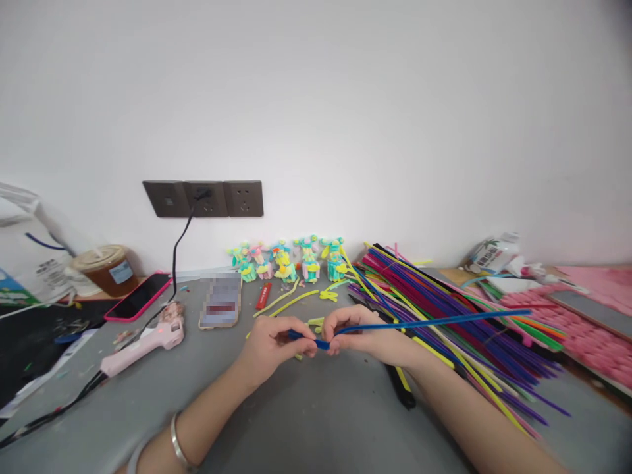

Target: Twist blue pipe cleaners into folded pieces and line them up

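A blue pipe cleaner (pixel 444 321) runs between my two hands, its long free end stretching out to the right over my right wrist. My left hand (pixel 281 342) pinches the short end, where the blue stem looks bent or doubled. Close beside it, my right hand (pixel 353 332) grips the same stem between thumb and fingers. Just behind the hands lie a knotted yellow pipe cleaner (pixel 328 295) and a loose yellow strip (pixel 293 299). Pliers or cutters with a black and yellow handle (pixel 402 388) lie partly hidden under my right forearm.
Several small pastel pipe-cleaner figures (pixel 310 260) stand along the wall. A large bundle of coloured pipe cleaners (pixel 444 316) spreads at right. On the left are a pink glue gun (pixel 143 345) with its cord, a pink-cased phone (pixel 139 297), another phone (pixel 220 299) and a drink cup (pixel 106 270).
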